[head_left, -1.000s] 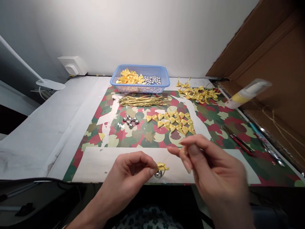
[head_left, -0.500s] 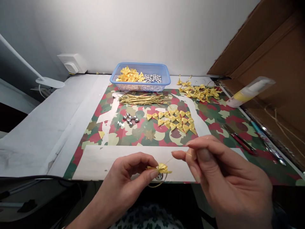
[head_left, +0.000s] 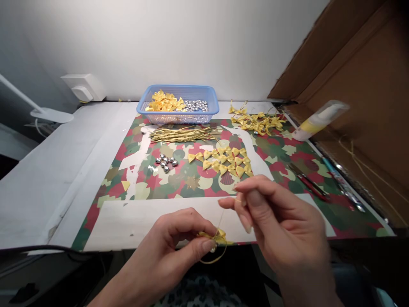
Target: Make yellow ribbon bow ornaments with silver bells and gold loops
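My left hand (head_left: 179,241) pinches a yellow ribbon bow (head_left: 221,234) between thumb and fingers at the table's front edge. Under the bow sits a small silver bell (head_left: 213,247), partly hidden by my thumb. A loop of gold cord (head_left: 219,259) hangs below them. From the bow a thin pale thread (head_left: 221,218) runs up to my right hand (head_left: 284,221), whose thumb and fingers are closed on it. Several flat yellow bows (head_left: 227,158) lie in rows beyond my hands, with a cluster of loose silver bells (head_left: 165,162) to their left.
A blue basket (head_left: 179,117) holds more bows and bells at the back. Before it lies a bundle of gold cords (head_left: 182,134). Belled bows (head_left: 258,123) are piled back right, near a clear bottle (head_left: 316,121), tweezers (head_left: 308,182) and a cardboard wall (head_left: 361,64).
My right hand has moved left, and the thread now stands more upright above the bow. The bow has dropped slightly in my left hand. The whole view has shifted a little.
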{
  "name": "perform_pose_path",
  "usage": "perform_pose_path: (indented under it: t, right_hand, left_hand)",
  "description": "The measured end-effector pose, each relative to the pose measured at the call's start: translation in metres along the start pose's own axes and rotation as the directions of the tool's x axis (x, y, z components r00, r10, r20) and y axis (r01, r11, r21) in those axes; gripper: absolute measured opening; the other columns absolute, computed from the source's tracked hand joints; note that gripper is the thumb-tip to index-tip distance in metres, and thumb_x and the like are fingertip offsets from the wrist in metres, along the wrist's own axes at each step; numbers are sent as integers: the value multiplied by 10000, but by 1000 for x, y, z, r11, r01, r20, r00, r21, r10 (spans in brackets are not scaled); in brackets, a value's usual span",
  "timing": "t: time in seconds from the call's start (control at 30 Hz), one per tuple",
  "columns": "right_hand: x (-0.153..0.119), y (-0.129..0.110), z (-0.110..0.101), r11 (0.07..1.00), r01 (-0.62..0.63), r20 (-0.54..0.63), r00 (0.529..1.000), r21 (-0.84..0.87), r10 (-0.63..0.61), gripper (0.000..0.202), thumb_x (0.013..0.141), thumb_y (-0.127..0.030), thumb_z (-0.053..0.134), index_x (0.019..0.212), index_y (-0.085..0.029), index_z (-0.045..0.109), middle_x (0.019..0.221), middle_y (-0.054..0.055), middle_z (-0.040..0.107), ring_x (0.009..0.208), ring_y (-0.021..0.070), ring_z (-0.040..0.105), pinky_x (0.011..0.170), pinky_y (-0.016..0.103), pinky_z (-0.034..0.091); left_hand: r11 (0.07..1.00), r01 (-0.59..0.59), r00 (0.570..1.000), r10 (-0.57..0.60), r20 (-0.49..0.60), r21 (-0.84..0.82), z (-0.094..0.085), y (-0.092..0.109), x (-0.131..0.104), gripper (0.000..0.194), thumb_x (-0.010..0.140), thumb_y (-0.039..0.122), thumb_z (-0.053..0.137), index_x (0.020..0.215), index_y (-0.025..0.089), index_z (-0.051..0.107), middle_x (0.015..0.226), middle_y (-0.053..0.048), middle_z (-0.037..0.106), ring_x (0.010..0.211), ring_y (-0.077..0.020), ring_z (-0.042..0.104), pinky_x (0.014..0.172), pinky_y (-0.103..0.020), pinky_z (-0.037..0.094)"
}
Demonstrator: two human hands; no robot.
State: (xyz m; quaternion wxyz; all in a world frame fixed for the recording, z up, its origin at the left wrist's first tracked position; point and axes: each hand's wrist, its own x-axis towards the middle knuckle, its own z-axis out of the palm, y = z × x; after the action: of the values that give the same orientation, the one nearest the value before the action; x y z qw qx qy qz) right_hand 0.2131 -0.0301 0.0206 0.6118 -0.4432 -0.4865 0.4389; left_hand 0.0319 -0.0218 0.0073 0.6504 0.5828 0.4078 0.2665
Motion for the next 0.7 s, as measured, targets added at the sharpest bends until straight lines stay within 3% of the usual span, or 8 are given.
perform_pose_path:
  t: [0.13,0.23,0.37,0.5,0.7]
  right_hand:
    - [6,-2,-3,998,46,71,996,49,-49,193,1016,-243,536,1001,-230,727,738,-39,533,558,63,533,826,370,659]
    - [12,-7,-9,998,16,64,998,64,-21,179,999,-284,555,969,-216,718,672,-47,510,568,87,565,797,361,651]
    - [16,-6,-21,990,-84,83,994,116,75,180,991,-311,578,961,-206,722,601,-68,498,560,86,545,841,360,619]
    - [14,5,-30,975,-133,104,988,177,116,174,1007,-305,580,996,-222,733,598,-76,490,555,72,519,863,353,596]
    - [6,-1,-35,965,-110,130,988,238,80,166,1030,-263,551,1014,-244,715,628,-65,502,609,84,563,826,344,604]
  left_hand:
    - [1000,-18,994,16,104,19,6,-1,11,248,966,334,616,768,187,649,767,-10,570,717,-157,499,651,-264,411]
    - [1000,21,988,-22,150,13,8,3,21,297,965,368,617,732,185,646,865,-34,570,814,-183,517,720,-272,432]
    - [989,74,987,-54,154,-125,13,14,28,330,939,371,665,667,186,689,997,-58,584,990,-224,527,749,-256,434]
    - [965,65,987,-25,157,-255,20,18,28,359,945,454,638,720,205,765,942,-50,575,855,-189,529,660,-251,408]
    - [985,7,994,11,107,-171,27,18,26,400,948,527,596,797,225,811,963,-66,613,827,-197,520,742,-300,420]
